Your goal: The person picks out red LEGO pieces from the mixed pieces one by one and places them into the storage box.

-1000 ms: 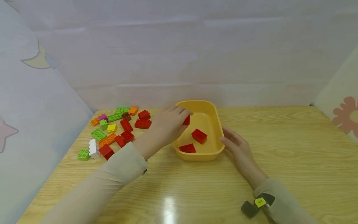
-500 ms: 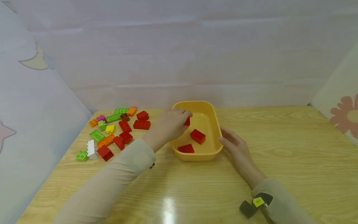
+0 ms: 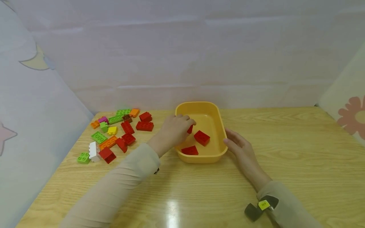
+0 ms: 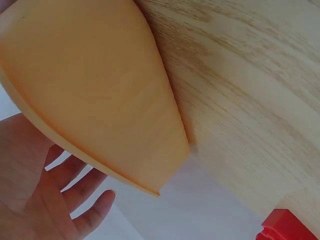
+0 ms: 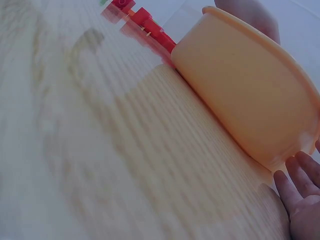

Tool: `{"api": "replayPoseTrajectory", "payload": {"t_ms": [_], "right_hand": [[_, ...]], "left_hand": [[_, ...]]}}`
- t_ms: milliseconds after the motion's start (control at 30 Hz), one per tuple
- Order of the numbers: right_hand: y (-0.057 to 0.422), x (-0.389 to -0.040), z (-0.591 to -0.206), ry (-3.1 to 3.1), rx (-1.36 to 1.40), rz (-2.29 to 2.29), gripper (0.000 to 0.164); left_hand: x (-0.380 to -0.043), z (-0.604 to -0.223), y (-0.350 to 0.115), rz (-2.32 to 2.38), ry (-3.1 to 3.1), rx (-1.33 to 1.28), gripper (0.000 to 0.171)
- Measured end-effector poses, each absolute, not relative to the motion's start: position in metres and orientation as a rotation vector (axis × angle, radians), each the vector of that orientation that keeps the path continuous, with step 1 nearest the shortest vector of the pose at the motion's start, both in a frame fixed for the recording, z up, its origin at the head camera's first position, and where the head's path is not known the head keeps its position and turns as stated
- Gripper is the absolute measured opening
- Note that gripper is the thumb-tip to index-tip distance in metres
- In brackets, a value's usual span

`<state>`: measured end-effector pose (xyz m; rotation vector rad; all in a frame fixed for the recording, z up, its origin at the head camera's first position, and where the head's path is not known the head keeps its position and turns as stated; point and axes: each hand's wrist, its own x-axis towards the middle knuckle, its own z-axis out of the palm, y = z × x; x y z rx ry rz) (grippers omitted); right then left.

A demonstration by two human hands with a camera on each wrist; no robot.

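Directions take the tray's centre as the dial, 12 o'clock being the side away from you.

Hands: your left hand [image 3: 176, 130] crosses the tray's rim at 9 o'clock, grasping a held brick [image 3: 189, 129], red, at its fingertips. Most of that brick is covered by your fingers; whether it touches the floor of the tray [image 3: 207, 120] cannot be told. Your right hand [image 3: 242, 152] is not clenched: it lies outside the wall at about 4 o'clock, thumb tip at the rim, fingers extended along the outer side.

Step in hand, as judged: lodging the held brick in the tray. Lower it until it bears on the floor, then part the fingers; a release from height could let it bounce or roll. Aim for the bare floor towards 12 o'clock, which leaves room for more. Let the right hand brace the wall lightly; a hard push could slide the tray towards 9 o'clock.

Positions: the held brick is inside the rim at 9 o'clock, directly under your left fingertips and well apart from your right hand. A centre brick [image 3: 201, 138] lies between the hands; a near brick [image 3: 189, 150] lies at 7 o'clock. The loose pile [image 3: 127, 127] sits outside, around 9 o'clock, beyond your left wrist.
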<state>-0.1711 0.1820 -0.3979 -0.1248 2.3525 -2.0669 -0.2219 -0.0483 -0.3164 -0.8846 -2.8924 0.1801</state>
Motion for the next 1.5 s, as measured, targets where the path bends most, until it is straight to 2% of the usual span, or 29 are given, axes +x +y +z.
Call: {"api": "replayPoseTrajectory", "payload": {"t_ms": [600,933,1067,1267,1500], "right_hand": [[0.183,-0.172,-0.398,2.331,-0.094,-2.098,0.06],[0.182,-0.172,-0.399,2.304,-0.101,-2.113,0.061],[0.183,-0.172,-0.398,2.297,-0.1,-2.119,0.062],[0.183,-0.172,-0.398,2.325,-0.084,-2.102,0.062],[0.182,-0.172,-0.398,2.317,-0.078,-2.108,0.063]], "left_hand": [[-0.221,-0.327,-0.05,0.184,-2.908,-0.876,0.037],[-0.218,-0.329,-0.051,0.141,-2.82,-0.885,0.026],[-0.217,-0.329,-0.055,0.098,-2.788,-0.903,0.028],[-0.215,-0.329,-0.069,0.044,-2.763,-0.866,0.037],[-0.208,-0.322,-0.1,0.07,-2.735,-0.799,0.034]]}}
